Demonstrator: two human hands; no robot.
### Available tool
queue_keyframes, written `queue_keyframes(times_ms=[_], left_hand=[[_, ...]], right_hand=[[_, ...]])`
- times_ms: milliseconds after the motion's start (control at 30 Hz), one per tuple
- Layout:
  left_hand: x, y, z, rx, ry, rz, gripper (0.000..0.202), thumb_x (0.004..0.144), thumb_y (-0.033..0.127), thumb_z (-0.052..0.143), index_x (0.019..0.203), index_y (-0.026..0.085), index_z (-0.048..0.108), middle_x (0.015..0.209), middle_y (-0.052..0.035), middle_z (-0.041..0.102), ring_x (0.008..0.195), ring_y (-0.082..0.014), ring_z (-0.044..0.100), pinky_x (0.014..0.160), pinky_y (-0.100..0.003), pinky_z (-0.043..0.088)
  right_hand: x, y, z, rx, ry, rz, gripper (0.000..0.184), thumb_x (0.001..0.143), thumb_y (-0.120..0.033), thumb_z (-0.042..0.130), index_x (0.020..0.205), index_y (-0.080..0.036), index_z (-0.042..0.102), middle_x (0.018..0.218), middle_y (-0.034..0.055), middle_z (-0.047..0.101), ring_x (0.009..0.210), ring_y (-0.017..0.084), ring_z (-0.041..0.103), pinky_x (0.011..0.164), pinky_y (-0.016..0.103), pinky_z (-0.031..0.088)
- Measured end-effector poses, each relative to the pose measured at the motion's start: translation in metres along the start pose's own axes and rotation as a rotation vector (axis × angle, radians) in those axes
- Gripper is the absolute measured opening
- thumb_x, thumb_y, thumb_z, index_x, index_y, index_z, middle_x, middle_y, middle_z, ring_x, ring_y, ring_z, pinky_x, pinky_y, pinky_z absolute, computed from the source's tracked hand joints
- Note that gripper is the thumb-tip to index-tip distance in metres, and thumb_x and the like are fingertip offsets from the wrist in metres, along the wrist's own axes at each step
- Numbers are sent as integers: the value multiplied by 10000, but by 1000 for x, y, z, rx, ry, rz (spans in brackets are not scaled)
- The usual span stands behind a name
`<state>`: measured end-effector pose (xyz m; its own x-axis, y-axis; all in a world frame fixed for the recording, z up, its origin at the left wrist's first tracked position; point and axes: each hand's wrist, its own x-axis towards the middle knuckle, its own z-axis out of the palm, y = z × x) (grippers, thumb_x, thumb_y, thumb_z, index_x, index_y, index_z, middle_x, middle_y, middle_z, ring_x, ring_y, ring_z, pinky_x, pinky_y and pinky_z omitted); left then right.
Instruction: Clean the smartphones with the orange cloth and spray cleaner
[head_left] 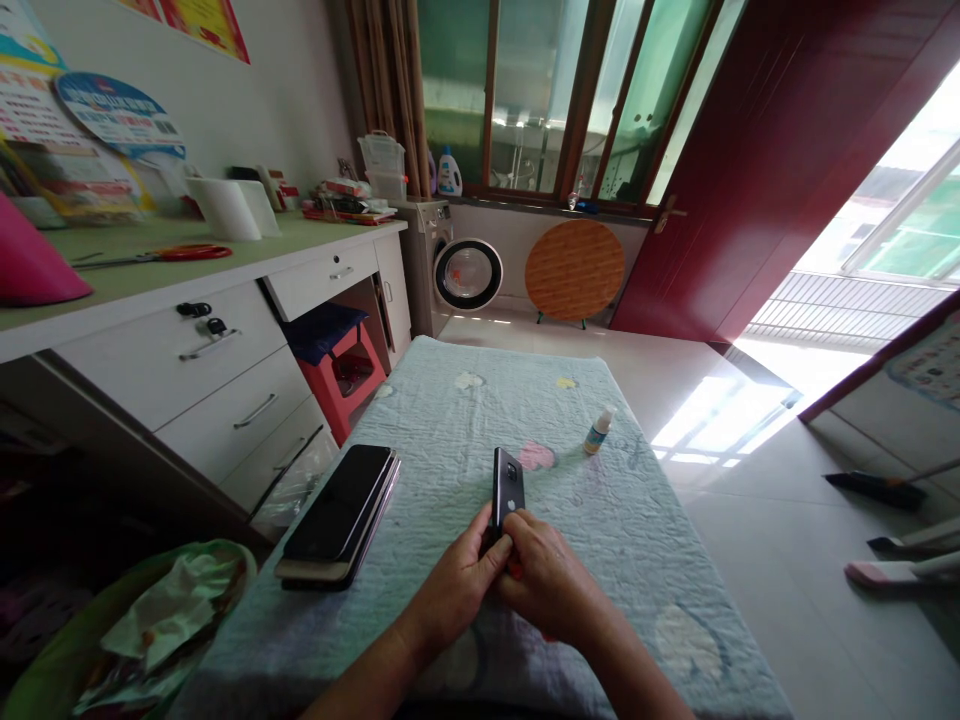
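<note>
Phone (508, 487): near the middle of the cloth-covered table (450, 400); your left hand (457, 580) and right hand (551, 580) are closed round its near end only.
Slip: with so low a grip, the far end could tip onto the cloth.
Bottle (598, 430): small, capped, just far-right of it; your sweeping hand could topple it; contents unclear.
Basket (45, 650): near left, green, holding crumpled paper or film.

Print on the wall posters (45, 100) is unreadable.
</note>
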<state>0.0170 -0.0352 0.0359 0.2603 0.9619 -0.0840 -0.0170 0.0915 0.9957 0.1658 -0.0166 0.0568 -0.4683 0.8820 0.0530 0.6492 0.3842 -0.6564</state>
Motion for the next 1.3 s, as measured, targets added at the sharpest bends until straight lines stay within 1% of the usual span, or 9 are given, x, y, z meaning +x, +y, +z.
queue_keyframes(times_ms=[333, 500, 700, 767, 867, 1000, 1133, 1200, 1300], left_hand=[[0, -5, -8, -18, 65, -58, 573, 923, 473, 560, 1415, 190, 481, 1474, -75, 479, 1424, -300, 321, 1182, -422, 251], [0, -4, -10, -139, -18, -42, 566, 901, 349, 574, 1428, 183, 452, 1458, -78, 496, 1374, -281, 408, 1170, -415, 276], [3, -6, -11, 75, 63, -49, 666, 868, 247, 552, 1484, 152, 317, 1360, -114, 573, 1322, -293, 462, 1133, -413, 299], [2, -8, -11, 76, 89, -85, 784, 846, 253, 577, 1516, 124, 190, 1276, -133, 620, 1228, -295, 545, 1067, -411, 373], [1, -9, -10, -2, 73, -103, 918, 829, 255, 610, 1527, 174, 19, 1190, -106, 655, 959, -241, 663, 862, -361, 489], [1, -5, -13, -110, 75, -149, 860, 801, 270, 661, 1481, 204, 138, 1086, -75, 681, 791, -181, 656, 739, -302, 483], [3, 0, -20, -263, 41, -231, 809, 779, 316, 691, 1444, 193, 248, 1030, -73, 689, 715, -157, 634, 641, -258, 439], [3, 0, -24, -301, 29, -259, 814, 774, 327, 703, 1452, 195, 272, 1011, -67, 692, 682, -142, 616, 611, -243, 413], [2, -2, -25, -326, 14, -270, 854, 759, 317, 719, 1473, 190, 270, 994, -63, 695, 655, -131, 597, 590, -236, 391]], right_hand=[[5, -2, -9, 25, -52, -23, 185, 736, -168, 549, 681, -202, 375, 698, -41, 473, 623, 103, 421, 572, 235, 269], [1, -4, -2, -53, 14, 29, 142, 724, -145, 520, 725, -206, 392, 702, -30, 492, 617, 114, 421, 564, 251, 233], [-1, -13, 4, -104, -1, 43, 182, 711, -126, 494, 865, -209, 443, 770, -3, 578, 652, 144, 497, 584, 265, 242], [-1, -15, 1, -112, -29, 26, 190, 711, -124, 504, 873, -209, 454, 793, 5, 595, 664, 149, 518, 585, 263, 251], [-5, -14, -5, -99, -87, 5, 211, 717, -159, 562, 902, -209, 473, 839, 12, 610, 714, 159, 553, 597, 251, 281], [-10, -2, -13, -170, -153, 62, 275, 710, -237, 652, 928, -210, 486, 880, 21, 636, 746, 181, 586, 593, 247, 290], [-12, 10, -16, -366, -157, 111, 237, 736, -164, 611, 951, -195, 516, 885, 44, 653, 709, 188, 604, 571, 261, 274], [-12, 10, -16, -434, -164, 39, 242, 763, -117, 566, 988, -196, 529, 895, 45, 654, 719, 186, 616, 571, 263, 284], [-12, 5, -16, -484, -188, -120, 259, 789, -170, 591, 1039, -205, 534, 907, 42, 650, 749, 197, 631, 570, 267, 304]])
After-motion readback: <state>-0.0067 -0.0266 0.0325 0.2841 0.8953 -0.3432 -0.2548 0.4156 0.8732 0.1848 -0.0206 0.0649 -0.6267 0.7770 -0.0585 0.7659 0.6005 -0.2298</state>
